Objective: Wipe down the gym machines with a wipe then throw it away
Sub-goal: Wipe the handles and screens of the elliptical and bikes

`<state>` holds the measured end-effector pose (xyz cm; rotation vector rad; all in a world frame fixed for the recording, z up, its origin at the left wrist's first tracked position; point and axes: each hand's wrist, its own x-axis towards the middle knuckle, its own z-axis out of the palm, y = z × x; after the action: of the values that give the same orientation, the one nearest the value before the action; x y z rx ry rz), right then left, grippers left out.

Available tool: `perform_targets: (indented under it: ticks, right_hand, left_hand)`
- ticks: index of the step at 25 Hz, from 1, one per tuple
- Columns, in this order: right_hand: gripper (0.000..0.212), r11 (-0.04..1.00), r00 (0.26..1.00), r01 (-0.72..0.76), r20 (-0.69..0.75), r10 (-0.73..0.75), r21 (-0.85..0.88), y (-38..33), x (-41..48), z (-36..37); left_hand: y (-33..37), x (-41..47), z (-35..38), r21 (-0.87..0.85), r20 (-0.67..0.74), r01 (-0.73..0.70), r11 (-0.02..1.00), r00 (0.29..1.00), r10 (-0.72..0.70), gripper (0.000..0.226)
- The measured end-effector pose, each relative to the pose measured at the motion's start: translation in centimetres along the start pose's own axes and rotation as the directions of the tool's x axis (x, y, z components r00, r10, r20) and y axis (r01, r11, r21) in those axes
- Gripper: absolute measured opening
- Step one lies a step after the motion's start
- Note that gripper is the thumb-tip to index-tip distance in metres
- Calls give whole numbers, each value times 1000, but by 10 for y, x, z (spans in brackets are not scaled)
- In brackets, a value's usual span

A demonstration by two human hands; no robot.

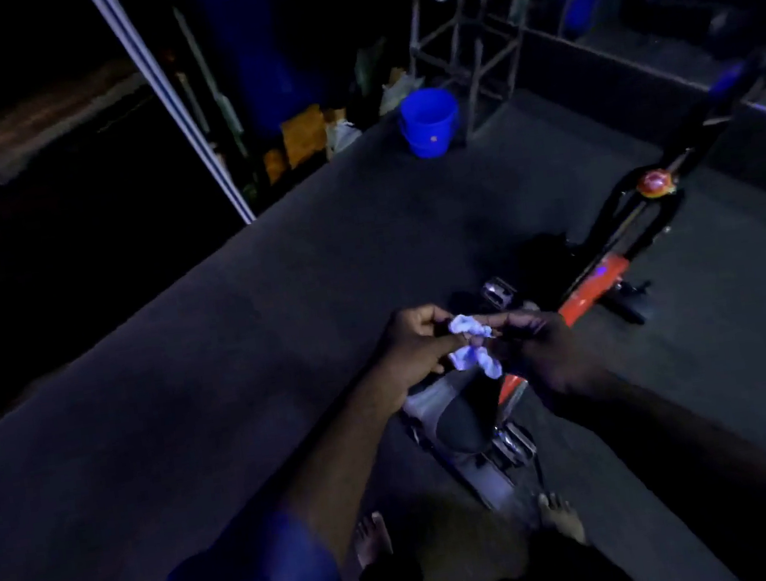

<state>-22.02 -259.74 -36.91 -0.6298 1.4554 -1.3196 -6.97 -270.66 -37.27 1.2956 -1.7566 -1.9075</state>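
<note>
In dim light, a person stands barefoot on a dark floor [187, 362] and holds a crumpled white wipe [472, 347] with both hands above an exercise bike [584, 294]. The left hand [415, 354] has its grip pinched on the upper left part of the wipe, thumb and fingers pressed together on it. The right hand [540, 348] pinches the wipe's other side with its fingertips, and a loose end hangs below between the two hands. The bike has an orange frame and a red knob [655, 183]. A blue bucket [429, 123] stands well apart, beside a metal frame [470, 57]
</note>
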Motion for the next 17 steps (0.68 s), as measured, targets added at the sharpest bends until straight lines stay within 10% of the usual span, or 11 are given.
perform_targets:
  ticks: [7,13,17]
  right_hand:
    - [16,825,736,-337,-673,-69,-453,66,-58,17]
    - [31,634,782,5,-392,-484,-774,126,-59,66]
    - [21,586,819,49,-303,-487,-809,130,-68,79]
  left_hand:
    - [-46,46,-4,564,151,-203,800,978,142,21]
    - [-74,70,-3,795,383,-295,530,922,-61,63]
    - [-73,75,-4,806,392,-330,491,920,-26,63]
